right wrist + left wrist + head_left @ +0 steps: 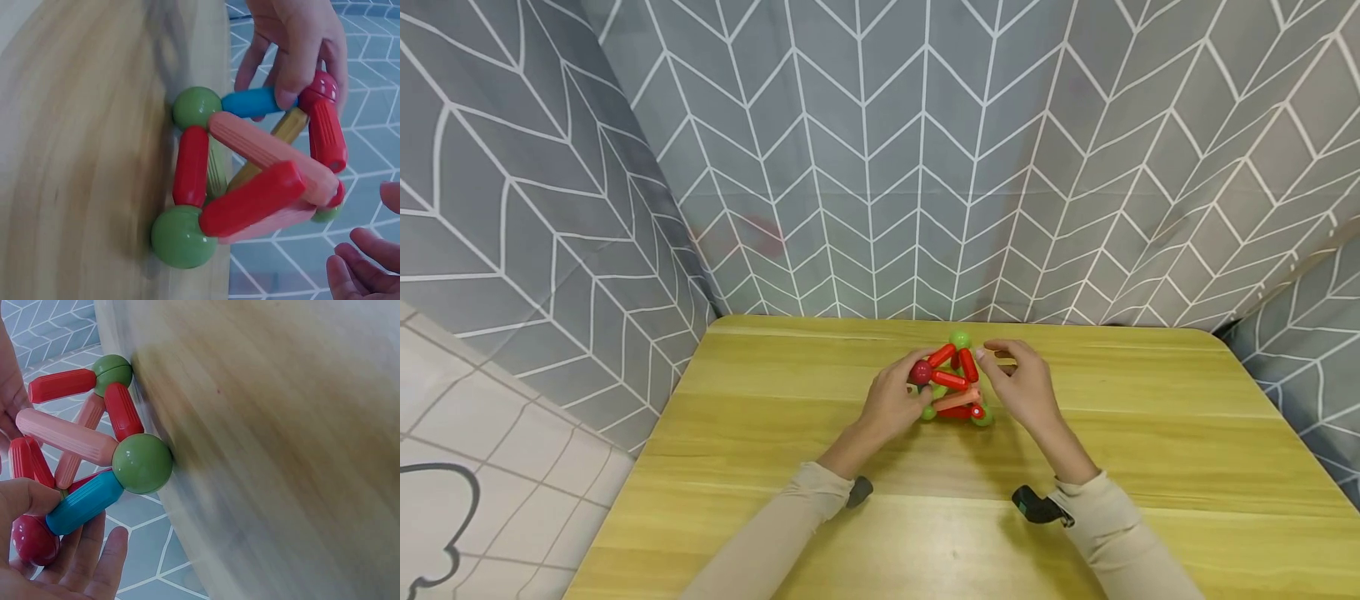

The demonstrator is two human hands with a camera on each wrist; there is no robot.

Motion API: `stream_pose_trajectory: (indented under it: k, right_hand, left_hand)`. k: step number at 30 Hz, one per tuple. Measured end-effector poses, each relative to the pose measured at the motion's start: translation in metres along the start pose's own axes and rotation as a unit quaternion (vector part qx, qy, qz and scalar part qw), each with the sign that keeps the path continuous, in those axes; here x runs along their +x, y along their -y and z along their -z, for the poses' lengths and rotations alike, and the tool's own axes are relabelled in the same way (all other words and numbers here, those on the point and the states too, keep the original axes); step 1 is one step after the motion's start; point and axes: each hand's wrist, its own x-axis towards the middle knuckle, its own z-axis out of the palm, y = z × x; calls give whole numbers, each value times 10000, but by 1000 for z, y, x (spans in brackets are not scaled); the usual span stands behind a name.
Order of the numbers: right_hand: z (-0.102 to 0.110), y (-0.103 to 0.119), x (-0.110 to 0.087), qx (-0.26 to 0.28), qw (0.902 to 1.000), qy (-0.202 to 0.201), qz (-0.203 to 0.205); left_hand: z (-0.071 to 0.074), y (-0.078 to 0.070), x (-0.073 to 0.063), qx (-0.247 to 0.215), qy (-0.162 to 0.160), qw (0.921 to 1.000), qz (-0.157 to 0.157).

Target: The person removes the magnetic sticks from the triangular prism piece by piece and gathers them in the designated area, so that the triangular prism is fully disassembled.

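Note:
A frame of magnetic rods and balls stands on the table, with green balls (142, 464) at its base. My left hand (887, 398) holds its left upper corner, thumb and fingers around the dark red ball (921, 372) and the end of the blue rod (86, 503). Red rods run off that ball; one red rod (253, 199) slants up from a green base ball with its far end free. Pink rods (269, 150) lean across the frame. Just right of it is my right hand (1024, 387), fingers loosely bent, holding nothing.
The wooden table (760, 467) reaches back to a grey patterned curtain (895, 167). Black wrist devices (1036, 505) sit at both cuffs, above the tabletop. More curtain hangs at the left and right sides.

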Motion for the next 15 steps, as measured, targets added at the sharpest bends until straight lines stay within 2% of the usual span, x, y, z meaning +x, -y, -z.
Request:
stream_pose_trajectory:
  k: [6, 15]
  right_hand:
    - [-7, 2, -3, -154, 9998, 109, 73]
    - [-19, 4, 0, -370, 9988, 283, -123]
  left_hand:
    - [-1, 1, 2, 97, 4, 9999, -35]
    - [1, 0, 1, 195, -37, 9998, -51]
